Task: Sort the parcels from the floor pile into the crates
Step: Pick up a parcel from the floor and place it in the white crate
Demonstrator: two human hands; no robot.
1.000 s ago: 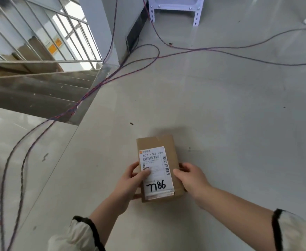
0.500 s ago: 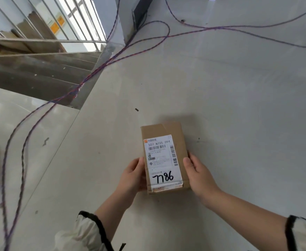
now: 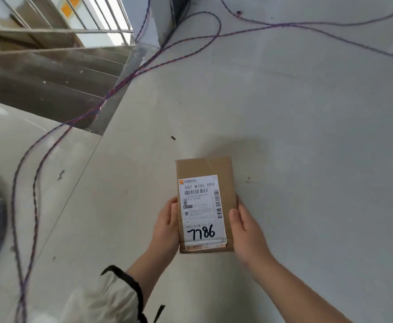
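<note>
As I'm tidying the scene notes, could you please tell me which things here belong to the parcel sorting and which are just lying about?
Job in hand: cardboard parcel marked 7786, left hand, right hand.

Lying about: twisted cables, floor, small dark scrap, stairs, railing.

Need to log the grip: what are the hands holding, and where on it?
The cardboard parcel, label up: left hand on its left long edge, right hand on its right long edge, near the end closest to the person.

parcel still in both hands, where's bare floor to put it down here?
Bare floor to the right of the parcel, below the cables, is free. So is the strip between the parcel and the stair edge. Crowded: cable loops far left and along the top.
</note>
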